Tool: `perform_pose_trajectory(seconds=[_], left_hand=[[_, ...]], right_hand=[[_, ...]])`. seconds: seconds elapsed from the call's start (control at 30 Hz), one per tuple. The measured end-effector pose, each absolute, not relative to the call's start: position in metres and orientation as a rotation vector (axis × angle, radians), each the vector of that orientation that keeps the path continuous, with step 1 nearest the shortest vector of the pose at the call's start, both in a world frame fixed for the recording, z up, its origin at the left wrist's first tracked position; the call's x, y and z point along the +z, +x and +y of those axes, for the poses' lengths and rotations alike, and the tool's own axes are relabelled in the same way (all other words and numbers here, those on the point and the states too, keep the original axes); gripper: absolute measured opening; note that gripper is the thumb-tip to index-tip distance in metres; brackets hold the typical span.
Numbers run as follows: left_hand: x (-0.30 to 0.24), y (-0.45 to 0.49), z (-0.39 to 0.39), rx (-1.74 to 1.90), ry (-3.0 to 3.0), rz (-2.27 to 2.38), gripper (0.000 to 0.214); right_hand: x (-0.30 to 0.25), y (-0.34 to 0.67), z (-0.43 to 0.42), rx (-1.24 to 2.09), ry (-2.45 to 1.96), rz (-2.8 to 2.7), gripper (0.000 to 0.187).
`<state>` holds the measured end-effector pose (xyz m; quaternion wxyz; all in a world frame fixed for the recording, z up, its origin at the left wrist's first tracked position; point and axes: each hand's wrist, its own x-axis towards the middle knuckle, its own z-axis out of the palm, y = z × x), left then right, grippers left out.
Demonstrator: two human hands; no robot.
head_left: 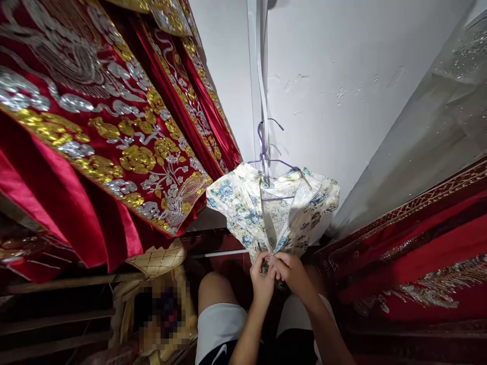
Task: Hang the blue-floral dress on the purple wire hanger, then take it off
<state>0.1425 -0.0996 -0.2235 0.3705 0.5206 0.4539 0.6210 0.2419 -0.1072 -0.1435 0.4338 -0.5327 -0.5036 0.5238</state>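
Head view: the floral garment [243, 210] hangs on a purple hanger [280, 161] by the wall [323, 116], left hand [262, 276] and right hand [289, 266] pinching its opening's lower end. Probably light, limp cloth, best held by the opening's edges.

Dress [243, 208], at left hand [262, 276] and right hand [292, 271]: thin printed cloth, mostly matt, softly creased. Hanger [263, 151], just beyond hands: smooth, faint gloss, looks like coated wire. Wall [327, 45], farther beyond: matt paint, rough chipped spots. Robe [139, 159], left of hands: glossy satin, raised metallic-looking embroidery. Chair [120, 304], nearer in, left: looks like wood, dull sheen. Sheet [411, 147], right of hands: translucent plastic, glossy, glinting flecks. Shorts [222, 322], below hands: matt cloth.
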Motion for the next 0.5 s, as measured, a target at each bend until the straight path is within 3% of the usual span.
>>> perform_pose_trajectory(seconds=[0.03, 0.17, 0.5], left_hand=[[-0.222, 0.140, -0.098, 1.592, 1.396, 1.168, 0.007], [-0.220, 0.136, -0.097, 1.589, 1.546, 1.190, 0.016], [-0.227, 0.173, -0.105, 1.340, 1.519, 1.168, 0.024]], right_hand=[[-0.142, 0.242, -0.105, 1.299, -1.337, -1.252, 0.026], [-0.118, 0.249, -0.085, 1.207, -1.316, -1.169, 0.024], [0.025, 0.260, -0.015, 0.846, -1.013, -1.188, 0.030]])
